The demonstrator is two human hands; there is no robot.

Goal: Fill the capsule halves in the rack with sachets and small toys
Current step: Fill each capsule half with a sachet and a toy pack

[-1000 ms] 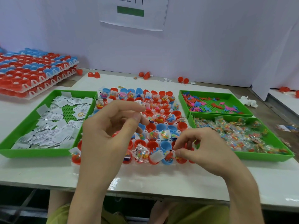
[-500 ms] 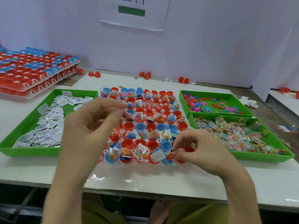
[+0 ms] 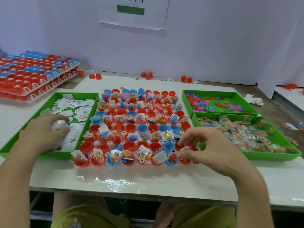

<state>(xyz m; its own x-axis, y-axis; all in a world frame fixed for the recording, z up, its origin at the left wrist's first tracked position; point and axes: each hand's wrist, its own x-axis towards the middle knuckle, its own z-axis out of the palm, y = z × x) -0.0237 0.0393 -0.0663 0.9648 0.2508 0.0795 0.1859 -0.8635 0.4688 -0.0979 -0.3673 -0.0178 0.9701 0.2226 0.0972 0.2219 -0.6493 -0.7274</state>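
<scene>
Left hand (image 3: 44,129) now gripping sachets (image 3: 57,125), sign (image 3: 134,18) unreadable

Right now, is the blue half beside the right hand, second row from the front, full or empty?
Empty: the blue half shows only its bare inside, with nothing lying in it.

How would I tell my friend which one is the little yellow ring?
Find the green tray on the left, full of white sachets. Near its right wall lies the ring: the only yellow loop among flat white packets.
</scene>
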